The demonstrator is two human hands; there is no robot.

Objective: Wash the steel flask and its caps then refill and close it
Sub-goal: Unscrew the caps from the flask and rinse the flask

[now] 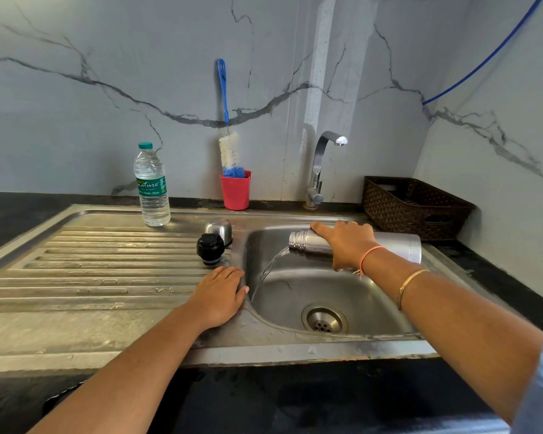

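My right hand [347,244] grips the steel flask [395,245] and holds it on its side over the sink basin [373,296], mouth to the left. Water runs from the mouth down into the basin. My left hand [221,296] rests flat on the sink's edge at the left rim of the basin, holding nothing. The black inner cap [210,248] and the steel outer cap [219,229] stand on the ribbed drainboard [107,267], just beyond my left hand.
A plastic water bottle [152,186] stands at the back of the drainboard. A red cup [235,191] holds a blue-handled bottle brush [228,145]. The tap [322,164] is behind the basin, a brown basket [414,208] to its right.
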